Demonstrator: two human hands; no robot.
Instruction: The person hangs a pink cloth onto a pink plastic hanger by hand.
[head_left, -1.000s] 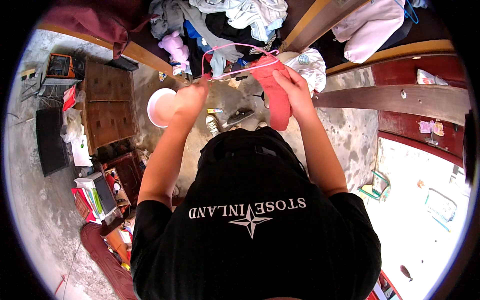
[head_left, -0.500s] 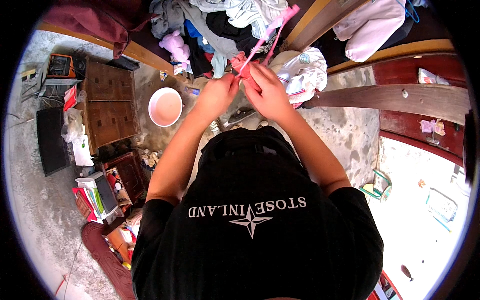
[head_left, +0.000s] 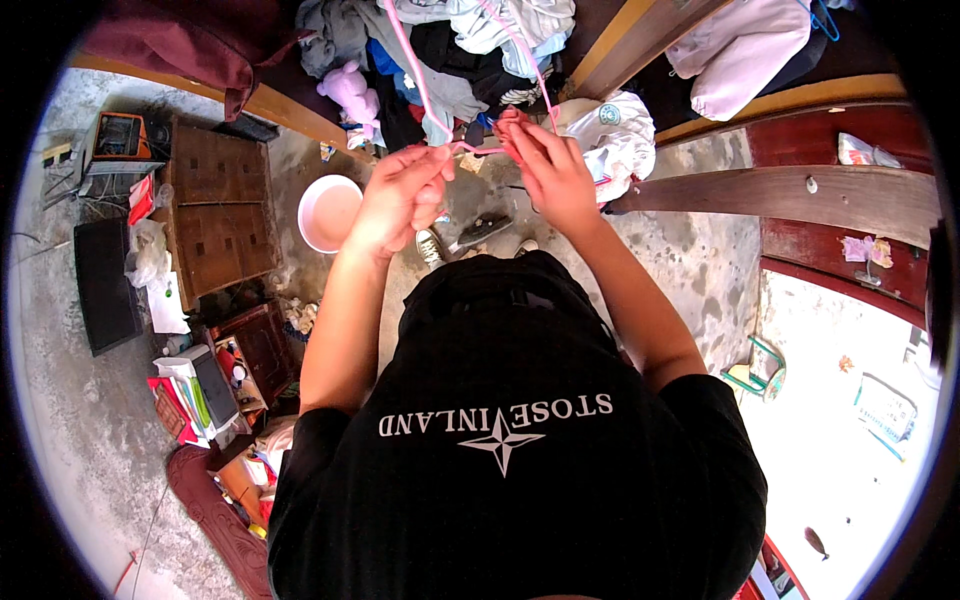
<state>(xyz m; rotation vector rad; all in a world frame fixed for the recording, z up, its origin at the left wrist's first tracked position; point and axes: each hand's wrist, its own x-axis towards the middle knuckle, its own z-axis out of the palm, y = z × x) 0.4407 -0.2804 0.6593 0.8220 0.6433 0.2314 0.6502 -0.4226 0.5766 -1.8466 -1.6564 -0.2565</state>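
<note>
A thin pink frame that looks like a clothes hanger (head_left: 415,75) is held up in front of me, its top running out past the upper edge of the view. My left hand (head_left: 408,195) pinches its near left corner, fingers curled. At the other corner, my right hand (head_left: 560,175) is closed on a crumpled red cloth (head_left: 510,125), which lies against the pink bar. Most of the cloth is hidden by my fingers. Just beyond both hands lies a heap of clothes (head_left: 445,60) in grey, white, black and blue.
On the floor to the left stands a white basin (head_left: 331,214) with cloudy liquid. A pink plush toy (head_left: 349,92) sits beside the clothes heap. A white garment (head_left: 615,135) hangs low at the right, near a wooden beam (head_left: 780,192). Brown cabinets (head_left: 220,205) stand at the left.
My hands have moved apart, the left one leftward and the right one rightward with the red cloth. The pink hanger has turned and now spreads open between them.
</note>
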